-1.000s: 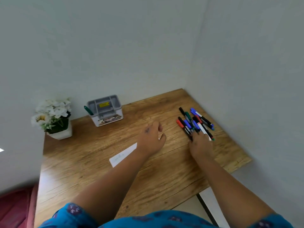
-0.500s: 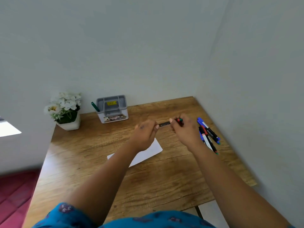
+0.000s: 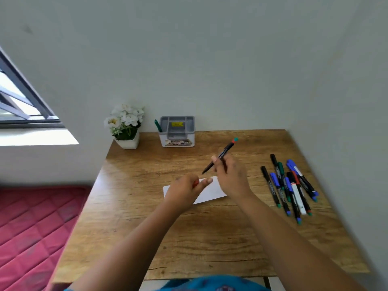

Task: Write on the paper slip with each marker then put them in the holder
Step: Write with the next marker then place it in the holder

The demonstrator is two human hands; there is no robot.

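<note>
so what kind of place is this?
Likely a home room corner: small wooden desk against plain walls, potted white flowers beside a grey marker holder, and a red quilted mattress on the floor.

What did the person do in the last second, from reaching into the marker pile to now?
The right hand took one marker from the pile, both hands pulled its cap off, and the right hand now holds it tip down above the paper slip. The left hand pinches something red, probably the cap. The holder, its green marker and the flowers stayed put.

wooden table (image 3: pixel 210 244), paper slip (image 3: pixel 212 193), markers (image 3: pixel 291 185), holder (image 3: pixel 177 133)
</note>
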